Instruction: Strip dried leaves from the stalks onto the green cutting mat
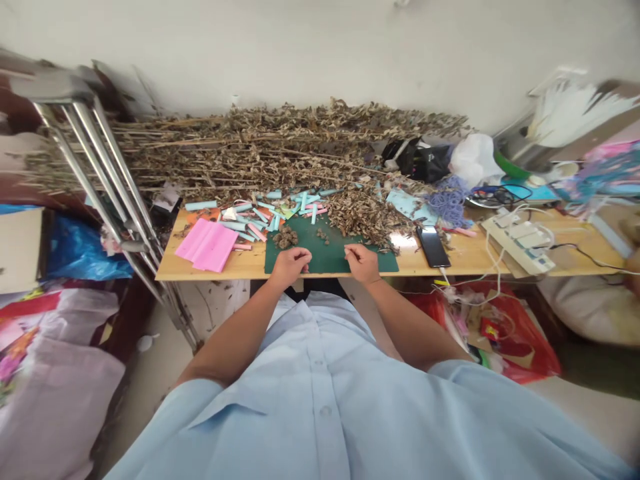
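Note:
Both my hands rest over the front part of a dark green mat (327,260) on the wooden table. My left hand (291,264) has its fingers curled together; whatever is in them, if anything, is hidden. Just behind it lies a small clump of crumbled dried leaves (285,237). My right hand (362,261) is also closed, thumb against fingers, and I cannot make out anything in it. A few small crumbs (322,234) lie on the mat between the hands. Behind my right hand spreads a larger heap of dried leaves (367,217).
Rolled blue and pink paper tubes (250,217) lie behind the mat, with pink paper sheets (207,245) to the left. Right stand a phone (433,247) and a power strip (517,240) with cables. Long dried plant stalks (225,150) line the wall. Metal crutches (113,167) lean left.

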Action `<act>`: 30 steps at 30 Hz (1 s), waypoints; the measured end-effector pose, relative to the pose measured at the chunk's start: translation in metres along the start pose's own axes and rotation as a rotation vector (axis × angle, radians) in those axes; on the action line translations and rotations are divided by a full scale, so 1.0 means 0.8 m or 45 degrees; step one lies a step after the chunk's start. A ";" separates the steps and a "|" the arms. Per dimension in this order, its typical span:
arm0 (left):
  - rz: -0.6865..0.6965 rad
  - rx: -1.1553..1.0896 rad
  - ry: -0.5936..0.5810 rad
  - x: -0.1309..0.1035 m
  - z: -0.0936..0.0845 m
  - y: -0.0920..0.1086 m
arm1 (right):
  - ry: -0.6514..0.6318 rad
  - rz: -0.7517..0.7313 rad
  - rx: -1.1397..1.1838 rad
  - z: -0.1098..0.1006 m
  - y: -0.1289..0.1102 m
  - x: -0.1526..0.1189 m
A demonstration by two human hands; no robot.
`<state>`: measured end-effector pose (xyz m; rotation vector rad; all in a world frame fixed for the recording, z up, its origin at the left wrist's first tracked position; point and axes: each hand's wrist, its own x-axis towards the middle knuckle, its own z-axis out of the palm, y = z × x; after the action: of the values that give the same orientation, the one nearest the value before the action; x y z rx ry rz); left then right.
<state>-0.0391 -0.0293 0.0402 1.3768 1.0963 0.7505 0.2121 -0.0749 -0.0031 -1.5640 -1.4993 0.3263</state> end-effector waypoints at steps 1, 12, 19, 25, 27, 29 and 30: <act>-0.006 -0.075 0.009 -0.001 0.006 -0.001 | 0.007 -0.019 -0.003 0.001 0.002 0.000; -0.110 -0.867 -0.045 0.006 0.034 -0.025 | 0.106 -0.162 -0.023 0.006 0.010 -0.004; -0.175 -0.811 -0.025 0.004 0.032 -0.021 | 0.109 -0.160 0.032 0.005 -0.006 -0.006; -0.176 -0.772 -0.039 0.010 0.041 -0.012 | -0.123 -0.296 0.202 0.018 -0.061 -0.010; -0.155 -0.767 -0.059 0.016 0.045 -0.010 | -0.107 -0.291 0.239 0.025 -0.069 -0.006; -0.136 -0.777 -0.077 0.021 0.049 -0.009 | -0.072 -0.295 0.240 0.032 -0.068 -0.001; -0.131 -0.783 -0.079 0.024 0.050 -0.010 | -0.059 -0.297 0.235 0.035 -0.066 0.001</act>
<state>0.0028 -0.0276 0.0244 0.8093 0.7858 0.8711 0.1574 -0.0710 0.0212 -1.2308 -1.6210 0.3567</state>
